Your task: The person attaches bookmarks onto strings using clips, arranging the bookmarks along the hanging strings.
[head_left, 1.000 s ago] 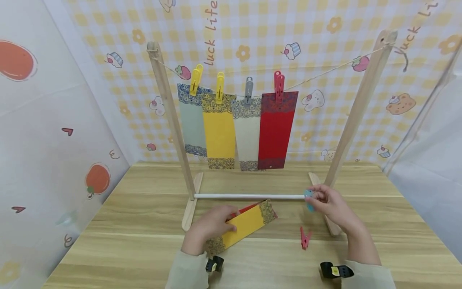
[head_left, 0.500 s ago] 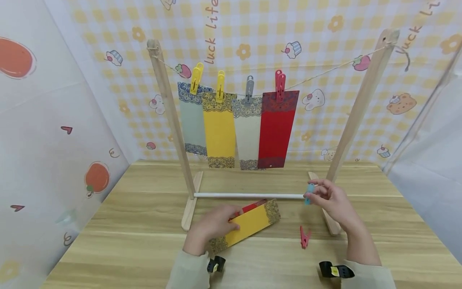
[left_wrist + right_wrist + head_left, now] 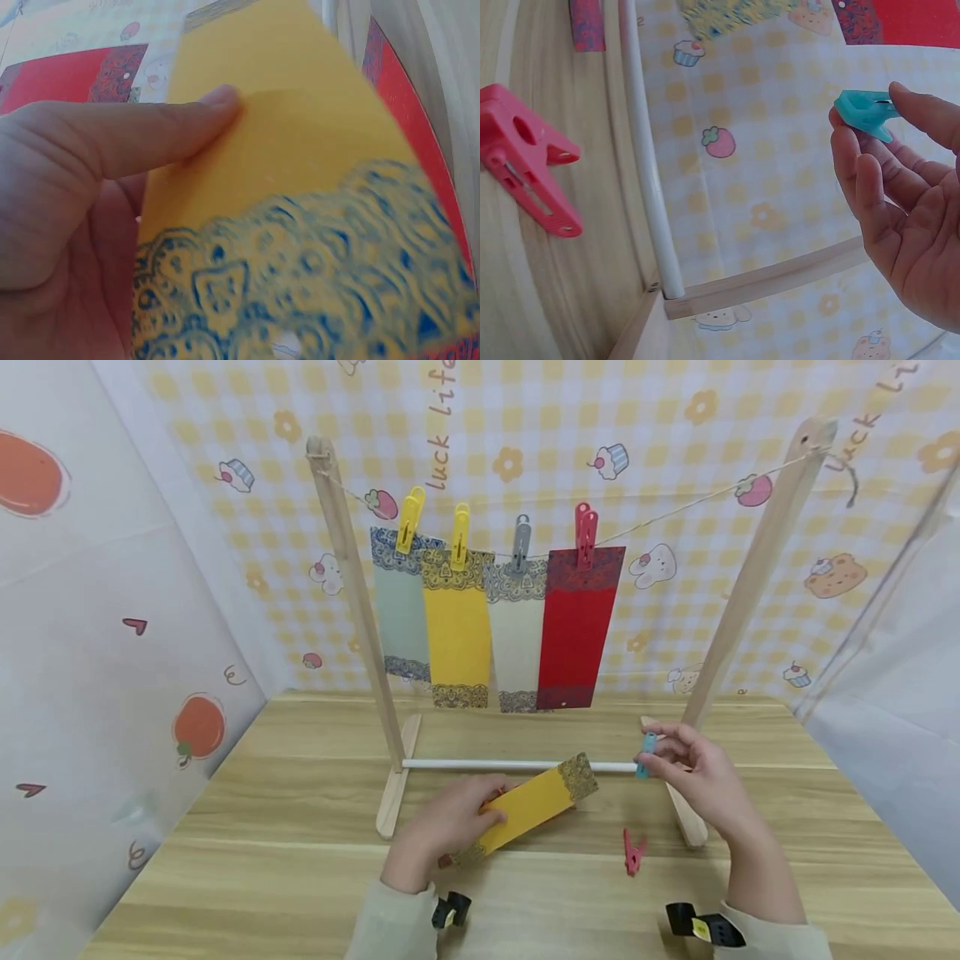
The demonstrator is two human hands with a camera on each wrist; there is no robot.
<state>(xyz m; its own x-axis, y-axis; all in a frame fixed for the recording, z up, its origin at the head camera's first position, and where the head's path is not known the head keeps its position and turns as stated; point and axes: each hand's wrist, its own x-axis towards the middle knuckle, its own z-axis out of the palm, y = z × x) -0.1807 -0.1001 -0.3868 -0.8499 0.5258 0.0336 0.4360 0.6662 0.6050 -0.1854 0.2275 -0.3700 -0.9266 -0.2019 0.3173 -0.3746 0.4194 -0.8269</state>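
Observation:
A yellow card [image 3: 528,806] with patterned ends is pinched in my left hand [image 3: 457,817], thumb on top, its far end tilted up. The left wrist view shows the thumb flat across the yellow card [image 3: 292,112]. Beneath it a red card [image 3: 420,112] lies on the table, mostly covered in the head view. Between thumb and fingertips my right hand [image 3: 701,781] pinches a light blue clothespin [image 3: 646,754], near the right end of the white rod [image 3: 517,766]. A pink clothespin [image 3: 633,852] lies on the table below that hand.
Behind stands a wooden frame with a left post [image 3: 352,585] and right post [image 3: 757,568]. A sagging string [image 3: 675,507] joins them. From it hang several cards, including a red card [image 3: 577,635], under clothespins. The frame's feet rest on the wooden table [image 3: 262,860].
My left hand has lifted the yellow card off the red one, raising its far end up and rightward. The right hand has moved slightly up, turning the blue clothespin.

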